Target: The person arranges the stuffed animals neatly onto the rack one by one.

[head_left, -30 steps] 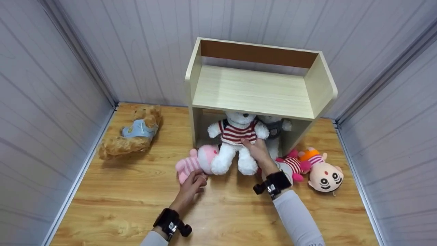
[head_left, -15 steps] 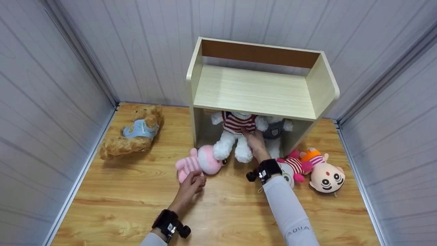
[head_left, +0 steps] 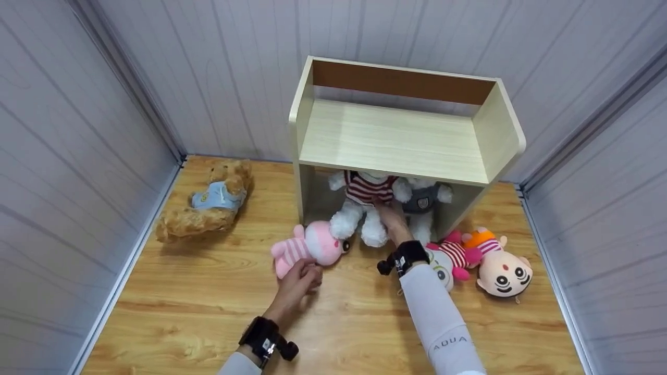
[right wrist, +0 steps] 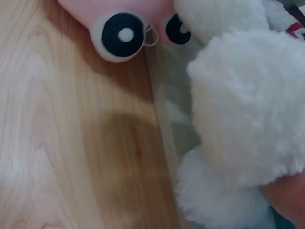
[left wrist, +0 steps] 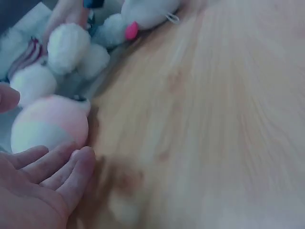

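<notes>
A white teddy bear [head_left: 370, 188] in a red-and-white striped sweater sits in the lower compartment of the shelf [head_left: 396, 138], its head mostly hidden under the board. My right hand [head_left: 390, 214] grips its body at the sweater's lower edge; in the right wrist view the bear's furry leg [right wrist: 248, 105] fills much of the picture. A second white bear [head_left: 419, 200] in a grey top sits beside it. My left hand [head_left: 298, 284] is by a pink striped plush toy [head_left: 307, 247] lying before the shelf, its fingers [left wrist: 66, 174] extended against the toy's round head.
Toward the right lie a plush toy [head_left: 451, 258] with a striped top and a round-headed doll [head_left: 501, 268]. On the left a brown teddy bear [head_left: 213, 200] in a blue top lies on the wooden floor [head_left: 182, 302]. Panelled walls [head_left: 234, 78] enclose the area.
My right hand has pushed the striped-sweater bear back into the lower compartment, so its head has gone under the board. My left hand has stayed by the pink toy.
</notes>
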Motion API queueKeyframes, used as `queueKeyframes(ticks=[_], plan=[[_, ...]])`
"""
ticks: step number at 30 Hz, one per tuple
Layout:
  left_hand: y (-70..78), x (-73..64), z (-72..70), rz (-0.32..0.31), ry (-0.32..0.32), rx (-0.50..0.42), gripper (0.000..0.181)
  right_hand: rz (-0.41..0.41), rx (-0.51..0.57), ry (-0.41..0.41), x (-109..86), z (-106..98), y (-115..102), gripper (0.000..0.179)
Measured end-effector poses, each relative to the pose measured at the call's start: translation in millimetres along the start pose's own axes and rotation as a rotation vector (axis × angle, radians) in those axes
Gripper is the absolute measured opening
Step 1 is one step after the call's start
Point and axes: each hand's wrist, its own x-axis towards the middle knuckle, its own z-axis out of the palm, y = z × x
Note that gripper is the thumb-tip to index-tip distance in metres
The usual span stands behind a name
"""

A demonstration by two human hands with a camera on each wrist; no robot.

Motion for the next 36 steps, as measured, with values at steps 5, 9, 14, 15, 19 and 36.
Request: queueKeyframes(ticks=[5,9,14,15,19,36], plan=[[52.8,2.5,22.5,0.230,-0.043,0.101,0.030,0.026,0.034,-0.030,-0.1,0.2,4.5,0.060],[71.6,31.3,43.8,0.424,-0.018,0.214,0.024,0.014,-0.036,-0.038,1.1,-2.0,6.6,0.057],[71.3,78.1,65.8,0.534,0.039,0.482,0.025,-0.027,-0.079,-0.021,2.0,-3.9,11.9,0.058],[68.3,87.3,68.2,0.536,0.055,0.562,0.025,-0.034,-0.083,-0.015,2.4,-4.0,13.3,0.058],[63.9,109.3,70.8,0.517,0.064,0.820,0.023,-0.047,-0.120,-0.009,2.1,-4.9,16.5,0.056],[18.0,122.0,77.6,0.660,0.157,1.335,0.031,-0.137,-0.257,-0.118,-5.2,4.4,5.9,0.038]])
